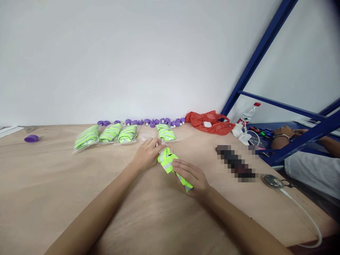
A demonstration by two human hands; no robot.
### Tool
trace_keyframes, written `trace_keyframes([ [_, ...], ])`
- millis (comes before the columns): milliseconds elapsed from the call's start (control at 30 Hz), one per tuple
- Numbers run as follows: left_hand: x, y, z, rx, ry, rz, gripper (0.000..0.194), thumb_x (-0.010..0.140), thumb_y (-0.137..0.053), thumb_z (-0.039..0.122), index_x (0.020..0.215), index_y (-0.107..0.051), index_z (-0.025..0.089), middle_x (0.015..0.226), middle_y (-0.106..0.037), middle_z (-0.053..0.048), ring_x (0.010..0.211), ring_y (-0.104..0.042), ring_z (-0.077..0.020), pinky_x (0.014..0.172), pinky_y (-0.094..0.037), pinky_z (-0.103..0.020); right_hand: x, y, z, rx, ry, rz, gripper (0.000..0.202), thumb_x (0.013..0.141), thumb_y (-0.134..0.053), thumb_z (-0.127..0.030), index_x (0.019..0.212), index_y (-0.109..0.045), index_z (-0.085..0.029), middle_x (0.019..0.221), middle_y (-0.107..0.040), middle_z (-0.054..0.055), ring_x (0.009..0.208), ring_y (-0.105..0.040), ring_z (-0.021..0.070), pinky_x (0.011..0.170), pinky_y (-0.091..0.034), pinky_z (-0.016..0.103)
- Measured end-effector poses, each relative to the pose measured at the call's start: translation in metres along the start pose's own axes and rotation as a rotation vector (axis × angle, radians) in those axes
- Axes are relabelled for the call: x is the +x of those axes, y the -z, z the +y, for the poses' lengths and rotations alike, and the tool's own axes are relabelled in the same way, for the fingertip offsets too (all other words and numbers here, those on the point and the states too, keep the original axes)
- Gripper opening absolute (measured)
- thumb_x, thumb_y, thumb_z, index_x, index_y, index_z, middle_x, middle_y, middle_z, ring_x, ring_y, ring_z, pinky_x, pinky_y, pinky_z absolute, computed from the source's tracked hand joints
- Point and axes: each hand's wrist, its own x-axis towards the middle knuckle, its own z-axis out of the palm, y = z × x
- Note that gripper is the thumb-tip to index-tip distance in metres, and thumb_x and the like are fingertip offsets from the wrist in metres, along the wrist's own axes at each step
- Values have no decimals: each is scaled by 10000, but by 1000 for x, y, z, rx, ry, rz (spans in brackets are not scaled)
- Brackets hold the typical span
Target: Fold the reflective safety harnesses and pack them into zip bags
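Note:
A folded bundle of neon-yellow reflective strap (168, 162) with silvery stripes is in front of me, above the tan table. My right hand (193, 179) wraps round its near end, the fingers lying over the folds. At its far left side my left hand (148, 154) is closed in a pinch, thumb against fingers. Thin clear plastic, apparently a bag (145, 136), shows by the left fingertips; how much of it they grip is partly hidden. Just beyond the hands lies a clear bag of reflective straps (166, 132).
More bagged straps (87, 138) lie to the left, before a row of purple caps (140, 122) along the wall. A purple cup-like piece (31, 138) sits far left. Rightward are a red plastic bag (209, 122), a bottle (248, 115), a round cabled device (272, 181), blue bars (255, 60) and another person's arm (281, 138).

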Motion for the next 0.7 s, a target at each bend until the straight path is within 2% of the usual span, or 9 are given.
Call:
trace_keyframes([
  [167, 5, 10, 7, -189, -33, -48, 550, 743, -503, 57, 1273, -596, 172, 1057, -559, -110, 952, -547, -243, 780, -485, -352, -3, 3, 1, 99, -129, 5, 436, 897, -568, -93, 1283, -653, -277, 1271, -697, 57, 1216, -641, 269, 1014, -575, 478],
  [267, 7, 15, 11, -214, -29, -66, 658, 698, -477, 23, 1330, -552, 192, 1082, -553, -106, 991, -542, -245, 808, -494, -351, -3, 3, 0, 103, -209, -20, 426, 893, -566, -100, 1267, -664, -279, 1283, -688, 50, 1230, -630, 267, 1029, -561, 495],
  [367, 9, 18, 16, -205, -47, -83, 648, 729, -460, 16, 1344, -541, 202, 1100, -550, -109, 1007, -544, -246, 844, -499, -363, -2, 4, 2, 95, -267, 1, 435, 898, -562, -84, 1278, -657, -272, 1294, -681, 57, 1226, -634, 251, 1048, -545, 474],
  [500, 10, 22, 22, -217, -58, -124, 594, 780, -465, 43, 1351, -533, 192, 1134, -548, -120, 1026, -554, -251, 874, -507, -368, -1, 2, 4, 73, -258, 90, 490, 881, -591, -66, 1307, -634, -304, 1292, -685, 43, 1191, -657, 238, 1024, -568, 438],
  [700, 12, 28, 22, -244, -61, -188, 672, 753, -441, 8, 1396, -495, 199, 1207, -533, -122, 1078, -554, -249, 896, -511, -367, -3, -3, 4, 7, -293, 164, 538, 855, -620, -60, 1326, -609, -321, 1274, -694, 35, 1136, -686, 236, 994, -583, 428],
])
